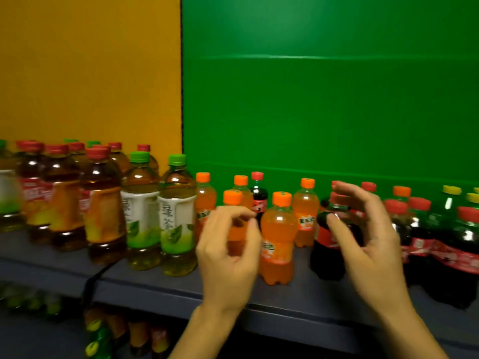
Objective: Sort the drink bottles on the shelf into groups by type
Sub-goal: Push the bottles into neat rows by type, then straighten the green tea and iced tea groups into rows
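- orange soda bottles (277, 244): clear plastic, glossy, bright highlights on the shoulders; caps matt plastic.
- tea bottles (177, 221): clear glossy plastic; wrap labels smooth film, slight sheen.
- cola bottles (464, 250): glossy plastic; red film labels, shiny.
- shelf (155, 286): grey-blue, matt, smooth.
- green back panel (324, 99): smooth, low sheen, faint horizontal ridges.
- yellow back panel (90, 73): smooth, matt.

Left hand (228, 255) covered the body of one orange-capped plastic orange soda bottle (232, 197); contact not resolvable. Right hand (368, 242) hid part of a dark, red-labelled cola bottle (324, 263); grip unclear. Far-left white-labelled bottle (7, 193) was blurred and cut by the edge. Lower-shelf bottles (103, 332) were blurred, types unreadable.
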{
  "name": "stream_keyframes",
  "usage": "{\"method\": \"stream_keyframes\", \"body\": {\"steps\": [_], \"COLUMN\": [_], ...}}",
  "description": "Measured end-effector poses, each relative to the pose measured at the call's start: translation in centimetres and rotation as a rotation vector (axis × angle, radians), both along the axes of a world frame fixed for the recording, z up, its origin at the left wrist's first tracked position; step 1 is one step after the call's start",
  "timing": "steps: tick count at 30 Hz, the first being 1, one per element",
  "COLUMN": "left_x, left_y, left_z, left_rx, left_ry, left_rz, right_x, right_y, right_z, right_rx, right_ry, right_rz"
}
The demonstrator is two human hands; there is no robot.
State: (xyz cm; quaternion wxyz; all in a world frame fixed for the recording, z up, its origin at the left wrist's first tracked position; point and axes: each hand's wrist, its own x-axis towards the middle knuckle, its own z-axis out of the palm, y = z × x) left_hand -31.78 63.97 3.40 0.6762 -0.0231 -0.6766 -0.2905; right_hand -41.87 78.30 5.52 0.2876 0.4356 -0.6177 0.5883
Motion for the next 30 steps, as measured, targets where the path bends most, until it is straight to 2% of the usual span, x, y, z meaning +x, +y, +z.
{"method": "stream_keyframes", "body": {"steps": [5,9,12,15,18,21,24,30], "left_x": [5.1,6.3,5.9,5.6,5.3,4.8,4.3,6.2], "left_y": [-9.2,-14.4,-16.6,-18.0,-18.9,-19.4,-19.4,-18.4], "left_z": [-0.7,-1.5,-2.5,-3.4,-3.8,-4.2,-4.5,-3.9], "left_rx": [0.185,0.205,0.221,0.271,0.277,0.378,0.518,0.506], "left_ry": [0.025,-0.093,-0.223,-0.325,-0.429,-0.530,-0.535,-0.500], "left_rz": [0.152,0.222,0.117,-0.039,-0.103,-0.151,-0.200,-0.241], "right_x": [5.3,8.0,8.8,8.8,9.0,8.6,8.0,9.4], "right_y": [-8.6,-15.1,-19.1,-21.8,-23.1,-23.7,-23.7,-22.5], "right_z": [-0.6,-1.5,-2.7,-4.1,-4.9,-5.5,-5.6,-4.5], "right_rx": [-0.006,0.009,0.001,-0.005,0.001,0.030,0.042,0.021], "right_ry": [-0.037,-0.033,-0.075,-0.207,-0.332,-0.425,-0.499,-0.517], "right_rz": [0.263,0.248,0.179,0.153,0.173,0.121,0.122,0.205]}}
